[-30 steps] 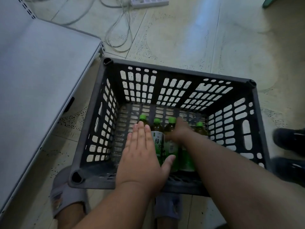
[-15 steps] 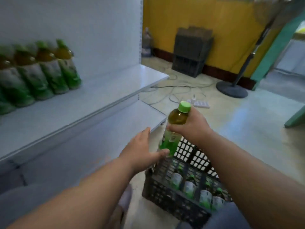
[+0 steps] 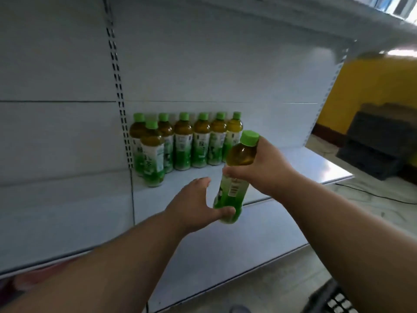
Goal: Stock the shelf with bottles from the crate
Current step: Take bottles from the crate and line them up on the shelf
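Note:
A green-capped tea bottle (image 3: 234, 177) hangs tilted in the air in front of the grey shelf (image 3: 282, 163). My right hand (image 3: 264, 168) grips its neck and upper label. My left hand (image 3: 194, 206) cups the bottle's base from the left, thumb under the bottom. Several matching bottles (image 3: 185, 143) stand in a row against the shelf's back panel, with one more (image 3: 152, 154) set in front at the left end. Only a corner of the dark crate (image 3: 331, 299) shows at the bottom right.
A lower shelf board (image 3: 237, 247) juts out beneath the stocked one, and an upper shelf (image 3: 293, 16) overhangs. Dark stacked crates (image 3: 379, 143) stand by a yellow wall at the right. A cable runs over the tiled floor (image 3: 383, 195).
From reaching into the crate, my right hand has lifted a bottle out and carried it up toward the shelf. My left hand has closed under its base. My view has swung to face the shelf.

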The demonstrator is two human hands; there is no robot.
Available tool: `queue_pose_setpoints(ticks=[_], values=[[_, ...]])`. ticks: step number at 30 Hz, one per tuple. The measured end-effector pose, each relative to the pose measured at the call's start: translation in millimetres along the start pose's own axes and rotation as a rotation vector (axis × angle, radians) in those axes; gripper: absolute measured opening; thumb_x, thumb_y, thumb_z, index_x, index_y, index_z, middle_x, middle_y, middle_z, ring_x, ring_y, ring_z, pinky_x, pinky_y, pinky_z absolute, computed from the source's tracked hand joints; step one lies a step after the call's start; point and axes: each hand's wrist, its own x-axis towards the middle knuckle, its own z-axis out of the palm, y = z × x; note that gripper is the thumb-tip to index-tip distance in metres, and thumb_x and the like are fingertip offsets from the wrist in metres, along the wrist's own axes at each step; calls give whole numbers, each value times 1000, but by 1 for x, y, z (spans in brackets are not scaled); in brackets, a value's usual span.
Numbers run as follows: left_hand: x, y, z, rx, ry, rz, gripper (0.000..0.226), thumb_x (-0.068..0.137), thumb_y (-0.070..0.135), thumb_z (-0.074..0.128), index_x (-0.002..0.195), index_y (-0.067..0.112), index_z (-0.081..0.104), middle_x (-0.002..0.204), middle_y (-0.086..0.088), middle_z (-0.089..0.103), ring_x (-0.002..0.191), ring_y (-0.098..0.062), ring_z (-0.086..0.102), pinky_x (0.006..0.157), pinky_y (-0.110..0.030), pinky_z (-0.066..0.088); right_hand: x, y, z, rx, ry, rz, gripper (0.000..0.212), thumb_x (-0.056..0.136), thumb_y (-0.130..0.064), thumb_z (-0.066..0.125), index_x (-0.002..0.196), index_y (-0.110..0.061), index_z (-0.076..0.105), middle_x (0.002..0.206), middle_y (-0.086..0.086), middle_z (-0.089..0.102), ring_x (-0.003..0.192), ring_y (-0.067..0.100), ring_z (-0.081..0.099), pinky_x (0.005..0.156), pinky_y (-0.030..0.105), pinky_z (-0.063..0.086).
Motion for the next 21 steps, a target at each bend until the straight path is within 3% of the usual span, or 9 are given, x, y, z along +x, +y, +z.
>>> queue_pose_setpoints(ticks=[2,4,12,16,21], values=[[13,-24,-2,59,14,-65,121,54,91,54,153,27,24,158,3,29,141,-17,30,112,-36,30,30,8,23,24,-26,-17,63,57,-32,92,110,-30,58,95,-11,72,85,2,68,74,30,58],[22,-48,1,130,31,-138,123,53,97,44,153,29,20,160,3,25,143,-17,26,113,-35,25,60,14,43,40,-37,-33,68,54,-34,92,113,-29,57,99,-9,70,91,10,68,81,40,59],[35,-110,25,362,212,-377,99,80,80,40,153,16,20,160,-7,20,142,-26,24,115,-39,23,122,39,116,45,-124,-30,73,68,-30,90,125,-31,45,101,-13,63,97,17,64,84,40,57],[35,-112,34,447,216,-387,100,81,77,33,154,10,16,162,-13,14,146,-26,14,119,-38,12,122,64,131,-32,-177,14,51,78,-26,83,115,-28,47,107,-6,65,102,20,65,86,43,57],[37,-117,36,462,201,-381,106,77,81,24,154,9,13,163,-14,10,149,-23,5,117,-35,1,125,77,152,-63,-171,-14,41,86,-34,75,119,-22,54,110,-4,67,98,17,66,82,37,57]])
